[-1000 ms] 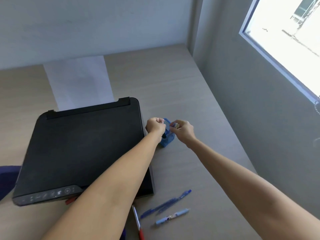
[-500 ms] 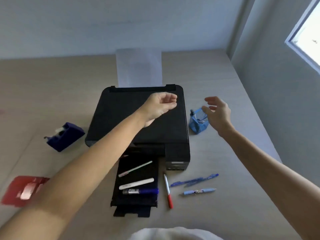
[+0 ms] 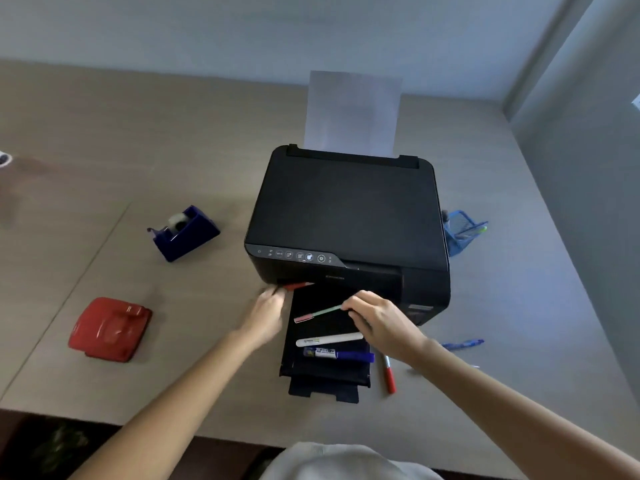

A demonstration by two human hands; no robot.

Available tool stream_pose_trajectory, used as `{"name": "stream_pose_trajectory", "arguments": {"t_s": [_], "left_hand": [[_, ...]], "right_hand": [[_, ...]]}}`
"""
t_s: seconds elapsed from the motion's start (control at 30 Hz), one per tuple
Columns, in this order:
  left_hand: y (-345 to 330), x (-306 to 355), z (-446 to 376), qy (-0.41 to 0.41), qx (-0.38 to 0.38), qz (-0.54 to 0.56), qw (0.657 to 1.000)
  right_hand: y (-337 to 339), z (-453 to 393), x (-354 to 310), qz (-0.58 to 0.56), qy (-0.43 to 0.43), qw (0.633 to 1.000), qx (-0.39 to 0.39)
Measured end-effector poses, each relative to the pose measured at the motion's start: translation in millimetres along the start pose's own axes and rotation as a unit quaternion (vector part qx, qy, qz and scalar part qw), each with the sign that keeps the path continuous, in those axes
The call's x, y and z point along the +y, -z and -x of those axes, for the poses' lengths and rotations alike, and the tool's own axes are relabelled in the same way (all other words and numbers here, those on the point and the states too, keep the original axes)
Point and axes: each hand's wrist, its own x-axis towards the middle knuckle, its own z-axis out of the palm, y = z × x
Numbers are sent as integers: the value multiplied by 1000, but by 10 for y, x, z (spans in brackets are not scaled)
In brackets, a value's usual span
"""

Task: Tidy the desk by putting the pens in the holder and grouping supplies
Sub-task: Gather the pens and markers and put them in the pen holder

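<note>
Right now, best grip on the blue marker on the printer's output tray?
Pinch the blue marker mid-barrel from above, fingers front and back. It lies flat, crosswise on the output tray, with the white pen close behind it, so keep the rear finger slim.

The holder [image 3: 462, 232] stands right of the printer [image 3: 348, 216], the tape dispenser [image 3: 183, 233] left of it.

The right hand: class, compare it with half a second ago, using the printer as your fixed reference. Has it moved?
Yes. The right hand has come from beside the blue pen holder, right of the printer, toward the person to the output tray, at the green pen.
</note>
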Motion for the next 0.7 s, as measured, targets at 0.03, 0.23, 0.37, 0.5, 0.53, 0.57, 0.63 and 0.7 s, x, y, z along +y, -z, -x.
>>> {"name": "stream_pose_trajectory", "arguments": {"t_s": [0.03,0.23,0.37,0.5,0.53,0.57,0.63,0.7], "left_hand": [[-82,12,-72,-33,17,-22,999],[-254,182,-300,-115,27,-162,980],[-379,84,-383,-113,-2,-190,975],[-363,80,-409,-83,13,-213,973],[-337,106,-400,-85,15,-205,975],[-307,134,-380,-86,20,-200,976],[-274,142,-336,-79,27,-180,980],[-315,24,-297,-67,2,-113,991]], "right_hand": [[-101,-25,34,19,-15,999,-25],[-558,-245,209,99,-106,979,-144],[-625,-319,173,167,-134,961,-172],[-605,-313,163,197,-158,947,-199],[-599,-290,164,201,-159,947,-192],[-581,-260,165,200,-162,949,-184],[-516,-154,182,176,-173,955,-163],[-450,8,219,143,-170,967,-121]]}}
